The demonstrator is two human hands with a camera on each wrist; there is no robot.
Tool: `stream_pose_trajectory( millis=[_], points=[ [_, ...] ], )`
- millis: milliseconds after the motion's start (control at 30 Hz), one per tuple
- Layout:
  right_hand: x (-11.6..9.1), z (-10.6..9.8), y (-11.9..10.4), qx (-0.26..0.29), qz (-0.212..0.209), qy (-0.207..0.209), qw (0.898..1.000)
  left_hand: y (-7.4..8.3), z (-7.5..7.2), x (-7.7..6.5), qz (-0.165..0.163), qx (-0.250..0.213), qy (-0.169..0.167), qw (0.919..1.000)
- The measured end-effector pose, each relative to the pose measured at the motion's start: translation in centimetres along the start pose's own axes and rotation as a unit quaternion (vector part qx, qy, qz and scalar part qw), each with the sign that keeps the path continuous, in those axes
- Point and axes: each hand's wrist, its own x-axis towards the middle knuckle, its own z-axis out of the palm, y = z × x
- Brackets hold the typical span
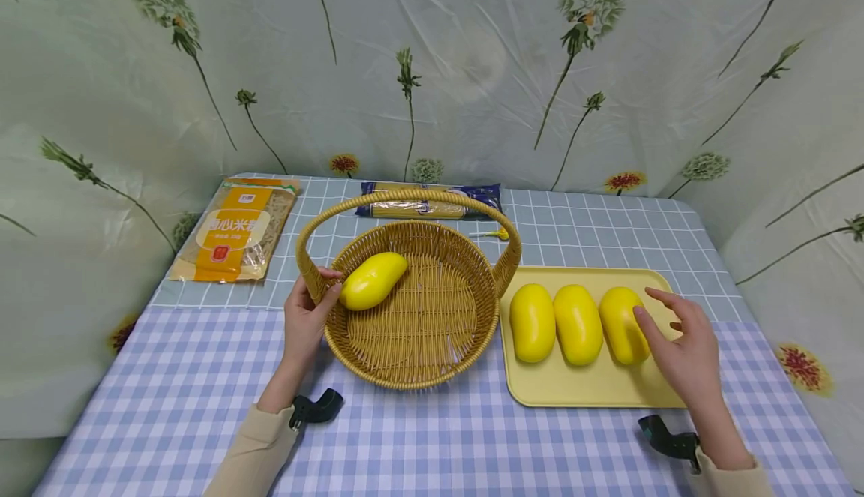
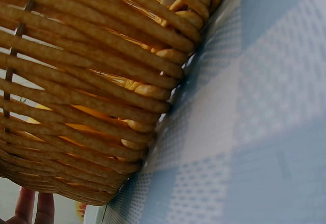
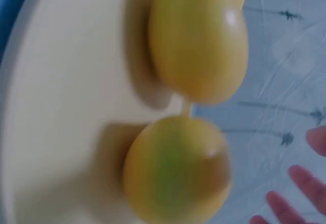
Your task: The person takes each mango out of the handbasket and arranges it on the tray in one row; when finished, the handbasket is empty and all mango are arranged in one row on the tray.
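My left hand (image 1: 309,315) grips a round wicker basket (image 1: 415,378) by the left side, where its arched handle meets the rim. One yellow mango (image 1: 373,280) lies inside the basket against that side. In the left wrist view the woven wall (image 2: 91,86) fills much of the picture, with two fingers (image 2: 44,208) below it. Three more mangoes (image 1: 532,323) lie side by side on a pale yellow tray (image 1: 580,392). With fingers spread, my right hand (image 1: 685,343) hovers beside the rightmost mango (image 1: 622,324); the right wrist view shows the fingers apart from the nearest mango (image 3: 175,170).
A bag of grain-like food (image 1: 232,231) lies at the back left. Behind the basket are a long blue-and-yellow pasta packet (image 1: 432,201) and a small yellow item (image 1: 501,234). Checked cloth (image 1: 432,444) covers the table, and a patterned curtain (image 1: 466,62) hangs behind.
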Motion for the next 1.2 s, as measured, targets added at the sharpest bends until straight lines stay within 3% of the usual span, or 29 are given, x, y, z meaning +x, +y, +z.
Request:
stream_pose_trajectory(
  millis=[167, 333, 433, 600, 967, 1067, 1200],
  points=[
    [-0.1, 0.5, -3.5, 0.059, -0.087, 0.039, 0.994, 0.0, 0.0, 0.0, -0.003, 0.004, -0.001, 1.0000],
    [-0.2, 1.6, -6.1, 0.105, -0.165, 0.032, 0.980, -0.1, 0.0, 0.0, -0.001, -0.003, 0.000, 1.0000],
    [-0.2, 2.2, -8.1, 0.131, -0.212, 0.022, 0.968, -0.1, 0.0, 0.0, 0.000, -0.003, 0.000, 1.0000],
    [0.0, 3.1, -11.5, 0.184, -0.299, 0.005, 0.937, -0.1, 0.0, -0.1, 0.000, 0.001, 0.001, 1.0000],
    [1.0, 6.7, -16.2, 0.212, -0.400, -0.079, 0.888, -0.2, -0.2, 0.0, 0.002, 0.000, 0.004, 1.0000],
    [1.5, 7.5, -17.8, 0.216, -0.414, -0.094, 0.879, -1.0, -0.5, 0.1, 0.012, -0.011, 0.000, 0.9999],
    [2.1, 8.4, -19.6, 0.214, -0.405, -0.137, 0.878, -2.4, -0.9, 0.2, 0.024, -0.021, -0.004, 0.9995]
  ],
)
